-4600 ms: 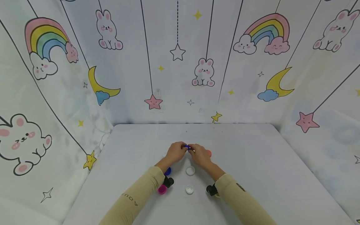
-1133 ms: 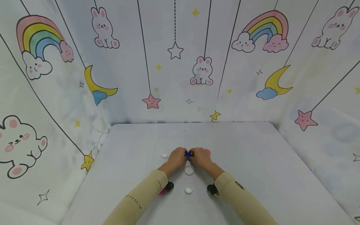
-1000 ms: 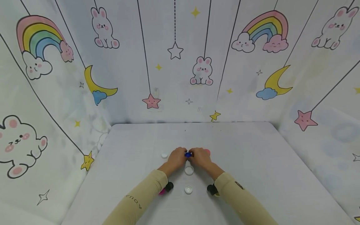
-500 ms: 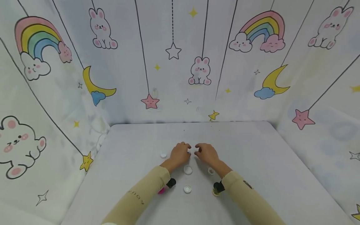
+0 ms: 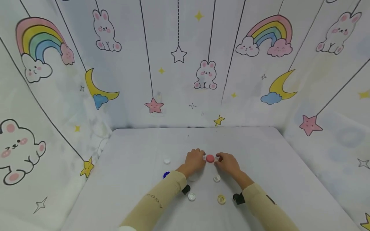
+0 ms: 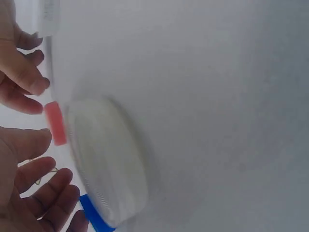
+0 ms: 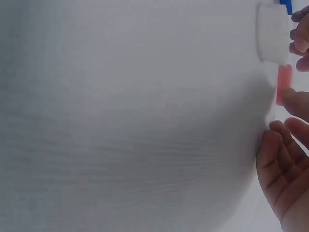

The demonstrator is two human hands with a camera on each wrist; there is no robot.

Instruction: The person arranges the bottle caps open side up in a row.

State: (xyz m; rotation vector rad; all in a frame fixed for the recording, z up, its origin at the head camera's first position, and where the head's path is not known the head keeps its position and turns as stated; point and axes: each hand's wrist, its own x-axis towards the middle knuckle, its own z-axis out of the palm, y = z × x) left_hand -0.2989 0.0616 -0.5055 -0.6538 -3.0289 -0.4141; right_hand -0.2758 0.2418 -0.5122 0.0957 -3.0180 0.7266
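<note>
A red bottle cap (image 5: 210,158) lies on the white table between the two hands. My left hand (image 5: 195,162) is at its left side with loosely bent fingers, and my right hand (image 5: 228,163) is at its right with thumb and fingers apart. Neither hand grips the cap; whether a fingertip touches it is hard to tell. In the left wrist view, a large whitish cap (image 6: 106,159) stands in front, and a blue piece (image 6: 98,215) shows beside the left fingers. The right wrist view shows the red cap (image 7: 284,85) near the right thumb.
A white cap (image 5: 167,161) lies at the left, with a blue cap (image 5: 166,175) partly behind the left sleeve. Nearer are small white caps (image 5: 216,178), (image 5: 191,196) and a yellow cap (image 5: 221,199). A patterned cloth (image 5: 179,80) rises behind the table.
Both hands earlier pinched a blue piece between them, then drew apart from it. They have since shifted right to either side of the red cap. The left sleeve now hides the pink cap.
</note>
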